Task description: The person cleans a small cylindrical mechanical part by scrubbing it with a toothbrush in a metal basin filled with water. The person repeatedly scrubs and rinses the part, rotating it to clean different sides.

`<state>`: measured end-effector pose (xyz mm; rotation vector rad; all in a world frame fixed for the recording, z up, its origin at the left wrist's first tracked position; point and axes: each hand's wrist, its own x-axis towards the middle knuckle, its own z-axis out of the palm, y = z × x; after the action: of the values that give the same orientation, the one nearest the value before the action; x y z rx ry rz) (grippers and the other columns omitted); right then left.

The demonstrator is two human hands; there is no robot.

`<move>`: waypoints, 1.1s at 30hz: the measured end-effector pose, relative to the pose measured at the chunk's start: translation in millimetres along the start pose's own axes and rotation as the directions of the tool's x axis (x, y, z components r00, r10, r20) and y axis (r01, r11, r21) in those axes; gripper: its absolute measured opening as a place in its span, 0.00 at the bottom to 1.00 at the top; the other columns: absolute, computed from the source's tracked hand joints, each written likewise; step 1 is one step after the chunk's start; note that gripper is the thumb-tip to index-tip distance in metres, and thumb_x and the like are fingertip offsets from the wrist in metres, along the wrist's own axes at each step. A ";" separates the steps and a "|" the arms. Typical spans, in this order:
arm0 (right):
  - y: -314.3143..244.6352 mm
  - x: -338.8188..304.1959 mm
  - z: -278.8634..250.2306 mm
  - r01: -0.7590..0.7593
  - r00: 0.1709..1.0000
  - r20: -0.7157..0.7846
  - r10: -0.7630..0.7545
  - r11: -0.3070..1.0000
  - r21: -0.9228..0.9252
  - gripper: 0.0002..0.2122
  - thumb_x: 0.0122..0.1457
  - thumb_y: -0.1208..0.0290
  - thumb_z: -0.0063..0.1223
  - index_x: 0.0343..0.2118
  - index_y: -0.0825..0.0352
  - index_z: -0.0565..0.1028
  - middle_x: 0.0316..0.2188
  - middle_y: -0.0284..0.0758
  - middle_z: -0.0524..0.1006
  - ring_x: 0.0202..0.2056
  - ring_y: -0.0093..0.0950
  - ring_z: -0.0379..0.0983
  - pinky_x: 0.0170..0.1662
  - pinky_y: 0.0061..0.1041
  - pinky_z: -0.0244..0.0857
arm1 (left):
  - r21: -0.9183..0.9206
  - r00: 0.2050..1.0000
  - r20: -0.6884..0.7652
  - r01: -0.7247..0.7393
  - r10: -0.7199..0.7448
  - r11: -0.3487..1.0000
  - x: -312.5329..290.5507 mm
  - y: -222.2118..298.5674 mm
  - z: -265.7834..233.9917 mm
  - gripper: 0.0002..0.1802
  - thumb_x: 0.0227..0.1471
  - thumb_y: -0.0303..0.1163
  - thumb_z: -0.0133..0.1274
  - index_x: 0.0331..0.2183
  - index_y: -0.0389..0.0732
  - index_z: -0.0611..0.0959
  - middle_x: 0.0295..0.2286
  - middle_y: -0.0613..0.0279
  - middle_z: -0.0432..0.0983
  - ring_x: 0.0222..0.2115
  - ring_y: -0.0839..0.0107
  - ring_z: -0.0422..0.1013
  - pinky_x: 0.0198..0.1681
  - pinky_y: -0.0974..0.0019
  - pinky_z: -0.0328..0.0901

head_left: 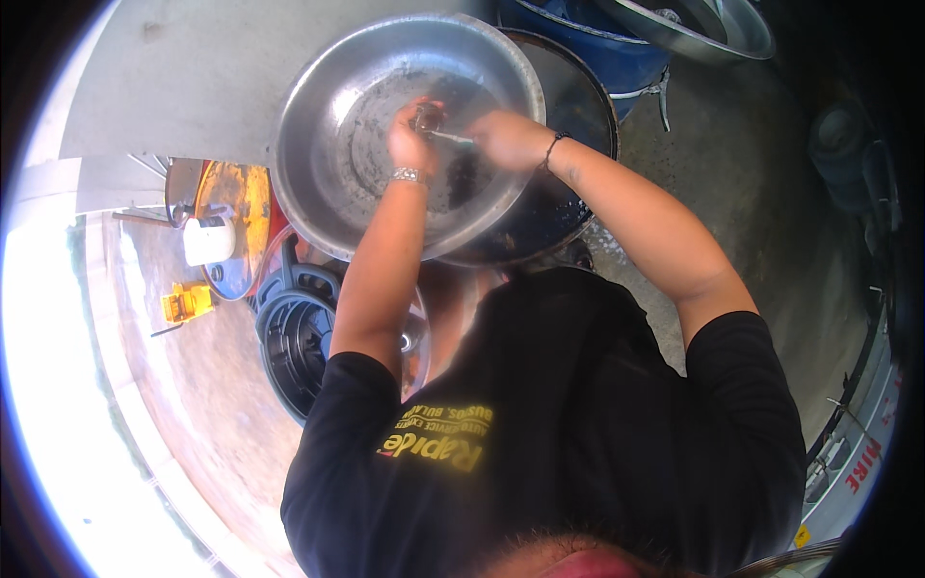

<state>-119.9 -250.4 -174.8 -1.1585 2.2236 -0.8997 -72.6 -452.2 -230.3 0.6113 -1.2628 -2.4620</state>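
Over a wide, shallow metal basin (323, 106), my left hand (409, 144) is closed around a small, round, dark metal part (427, 118). My right hand (511, 141), somewhat blurred, grips a thin, pale stick-like tool (453, 138) whose far end meets the metal part. What kind of tool it is cannot be made out. Dark, wet-looking grime marks the basin's bottom beneath both hands. The basin rests partly on a black round drum top (578, 106).
A blue drum (588, 48) stands at the far right, a second metal basin (742, 39) beside it. On the left are a yellow-topped drum (252, 207) with a white container (209, 240), a yellow object (187, 303) on the floor, and a dark grey plastic bucket (279, 361).
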 end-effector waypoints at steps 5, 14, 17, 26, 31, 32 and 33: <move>5.4 2.6 -9.6 -0.224 0.971 0.162 0.177 0.910 0.350 0.16 0.66 0.72 0.44 0.53 0.67 0.79 0.44 0.49 0.82 0.45 0.43 0.80 0.50 0.37 0.72 | -0.038 0.995 -0.101 -0.022 0.018 0.999 -0.8 8.7 -4.8 0.19 0.57 0.37 0.48 0.47 0.38 0.78 0.34 0.54 0.81 0.33 0.62 0.76 0.39 0.57 0.69; 16.3 35.8 38.6 -0.176 0.978 -0.013 0.207 0.793 -0.583 0.15 0.64 0.71 0.43 0.45 0.65 0.83 0.45 0.42 0.84 0.49 0.40 0.81 0.50 0.39 0.72 | 0.081 0.859 -0.510 0.105 -0.050 0.991 12.4 19.8 -19.6 0.11 0.57 0.39 0.49 0.39 0.46 0.79 0.30 0.62 0.75 0.28 0.67 0.72 0.28 0.61 0.66; 10.0 49.3 62.7 -0.243 0.952 0.035 0.305 0.817 -0.523 0.14 0.64 0.72 0.46 0.45 0.63 0.83 0.48 0.41 0.83 0.49 0.36 0.82 0.48 0.36 0.73 | 0.066 0.848 -0.522 0.146 -0.090 0.987 -1.5 27.1 0.7 0.12 0.57 0.39 0.51 0.42 0.46 0.78 0.35 0.65 0.75 0.32 0.70 0.70 0.34 0.61 0.65; 2.5 55.1 85.1 -0.299 0.921 0.062 0.384 0.801 -0.520 0.13 0.60 0.72 0.56 0.46 0.67 0.81 0.43 0.43 0.84 0.46 0.39 0.83 0.48 0.37 0.76 | 0.095 0.828 -0.560 0.116 -0.043 0.989 7.0 37.2 -10.4 0.17 0.60 0.39 0.48 0.48 0.43 0.76 0.38 0.59 0.74 0.34 0.66 0.71 0.34 0.58 0.67; 13.7 69.9 74.5 -0.282 0.899 0.145 0.413 0.801 -0.528 0.12 0.57 0.71 0.58 0.41 0.70 0.83 0.45 0.47 0.83 0.48 0.40 0.82 0.49 0.40 0.74 | 0.047 0.829 -0.557 0.087 -0.046 0.995 7.2 43.4 -12.6 0.13 0.59 0.42 0.52 0.39 0.44 0.76 0.29 0.61 0.75 0.26 0.65 0.72 0.26 0.58 0.69; 21.8 75.9 73.4 -0.241 0.888 0.217 0.404 0.814 -0.529 0.12 0.55 0.72 0.59 0.41 0.70 0.84 0.44 0.47 0.84 0.48 0.40 0.82 0.48 0.42 0.74 | 0.025 0.832 -0.550 0.109 -0.077 0.994 8.6 44.9 -14.6 0.13 0.59 0.42 0.52 0.39 0.44 0.76 0.29 0.60 0.75 0.26 0.65 0.73 0.26 0.57 0.70; 28.9 78.9 71.6 -0.194 0.872 0.293 0.393 0.826 -0.529 0.12 0.54 0.73 0.59 0.40 0.70 0.85 0.44 0.47 0.84 0.47 0.40 0.82 0.47 0.43 0.74 | -0.001 0.831 -0.546 0.130 -0.109 0.992 9.5 45.7 -18.3 0.13 0.59 0.42 0.51 0.40 0.44 0.76 0.30 0.59 0.75 0.26 0.64 0.73 0.26 0.57 0.70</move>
<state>-129.8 -328.1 -252.5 -1.0259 2.2489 0.0441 -68.2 -494.9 -204.5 1.3264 -1.0538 -2.1144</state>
